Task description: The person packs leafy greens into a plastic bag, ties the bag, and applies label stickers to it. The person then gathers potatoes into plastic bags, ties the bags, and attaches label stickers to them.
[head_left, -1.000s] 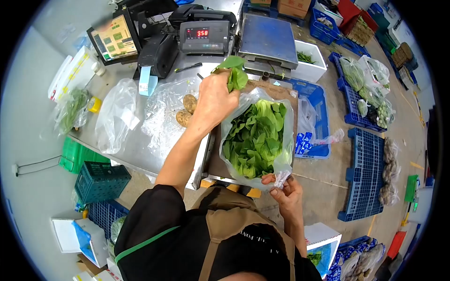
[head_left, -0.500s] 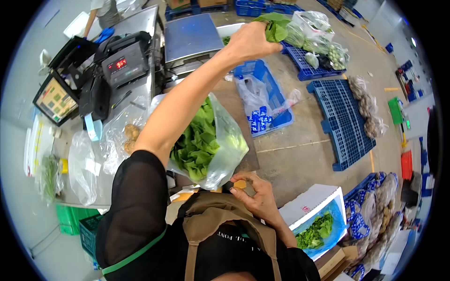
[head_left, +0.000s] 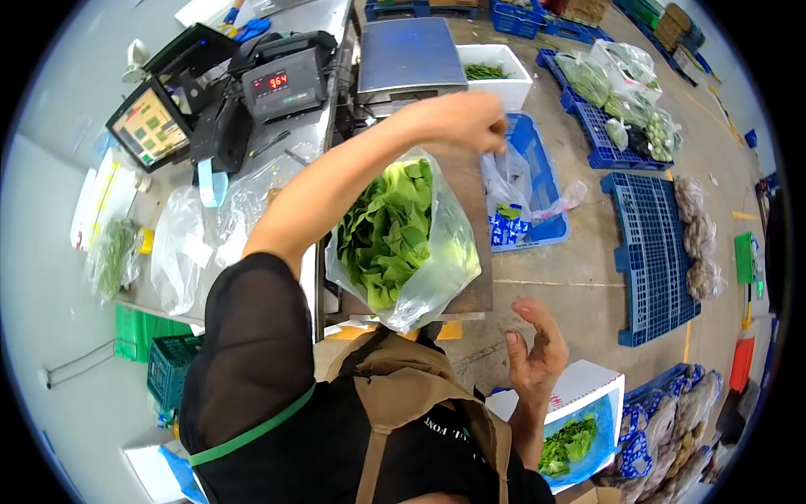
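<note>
Auditor: Findings?

Checker: Left grip (head_left: 472,122), near the crate (head_left: 550,172): fingers curled; whether anything is held, cannot tell. Right grip (head_left: 542,357): open, empty.

Auditor: The greens?

Checker: Greens (head_left: 390,227) left of both grips, in a bag (head_left: 441,281), mouth open; the tabletop (head_left: 470,185) evidently bears the weight, so neither grip supports it.

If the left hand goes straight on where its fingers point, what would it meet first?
Probably the plastic bag in the blue crate, though depth below the left hand is unclear.
</note>
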Available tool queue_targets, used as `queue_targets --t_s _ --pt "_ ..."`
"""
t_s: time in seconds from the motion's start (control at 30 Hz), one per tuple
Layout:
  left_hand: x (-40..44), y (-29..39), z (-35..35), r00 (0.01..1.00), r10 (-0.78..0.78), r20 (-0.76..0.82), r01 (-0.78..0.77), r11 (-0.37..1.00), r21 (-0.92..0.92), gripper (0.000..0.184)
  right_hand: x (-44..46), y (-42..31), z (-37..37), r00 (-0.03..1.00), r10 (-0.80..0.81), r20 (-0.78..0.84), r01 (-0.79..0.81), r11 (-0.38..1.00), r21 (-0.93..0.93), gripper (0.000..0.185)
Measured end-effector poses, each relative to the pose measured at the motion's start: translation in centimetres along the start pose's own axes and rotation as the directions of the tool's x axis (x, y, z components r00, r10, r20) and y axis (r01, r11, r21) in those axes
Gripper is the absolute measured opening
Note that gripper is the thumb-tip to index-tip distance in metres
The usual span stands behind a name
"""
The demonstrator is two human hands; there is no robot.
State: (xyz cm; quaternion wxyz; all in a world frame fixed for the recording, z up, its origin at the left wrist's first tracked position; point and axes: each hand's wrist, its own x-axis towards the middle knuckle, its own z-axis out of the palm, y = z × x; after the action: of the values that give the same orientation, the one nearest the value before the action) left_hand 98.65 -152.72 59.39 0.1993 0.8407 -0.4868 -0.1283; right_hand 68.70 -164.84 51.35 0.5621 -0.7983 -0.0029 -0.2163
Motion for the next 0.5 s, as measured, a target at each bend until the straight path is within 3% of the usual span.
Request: queue_targets --t_s 0.07,0.13,0.2,0.23,0.3,0.4,0.47,0.5 --pt "-5.6 -0.3 -0.6 0.986 -0.020 0.165 0.036 0.995 -0.098 0.021 3.0 -1.3 1.6 0.973 -0.187 0.138 0.187 0.982 0.012 0.025" --pt "-10.8 -1.9 1.2 0.986 -0.071 0.154 0.108 0.965 -0.241 0.021 5.8 -1.7 4.8 0.919 -0.263 0.295 0.219 0.960 0.173 0.026" --pt "-14.4 -4.2 4.1 0.965 -0.198 0.171 0.233 0.948 -0.217 0.022 8.0 -1.8 8.5 0.856 -0.308 0.416 0.217 0.943 0.252 0.020" --pt "-16.2 -6.1 6.2 0.963 -0.234 0.132 0.254 0.953 -0.167 0.024 8.6 -1.4 9.9 0.785 -0.195 0.588 0.092 0.975 0.200 0.018" --pt "-18.9 -7.6 8.3 0.932 -0.355 0.068 0.361 0.925 -0.116 0.028 9.1 -0.5 12.1 0.538 0.053 0.841 -0.128 0.992 0.019 0.018" --pt "-22.3 -7.4 9.5 0.848 -0.526 0.066 0.528 0.829 -0.185 0.034 8.3 2.1 12.1 0.089 0.080 0.993 0.302 0.948 -0.103 0.015" --pt "-23.9 -5.5 8.4 0.877 -0.478 0.049 0.475 0.848 -0.237 0.034 7.0 4.9 10.8 0.080 0.100 0.992 0.311 0.943 -0.120 0.016" --pt "-24.3 -4.2 7.7 0.862 -0.500 0.080 0.506 0.845 -0.174 0.034 6.8 5.6 10.3 0.075 0.110 0.991 0.318 0.939 -0.129 0.016"
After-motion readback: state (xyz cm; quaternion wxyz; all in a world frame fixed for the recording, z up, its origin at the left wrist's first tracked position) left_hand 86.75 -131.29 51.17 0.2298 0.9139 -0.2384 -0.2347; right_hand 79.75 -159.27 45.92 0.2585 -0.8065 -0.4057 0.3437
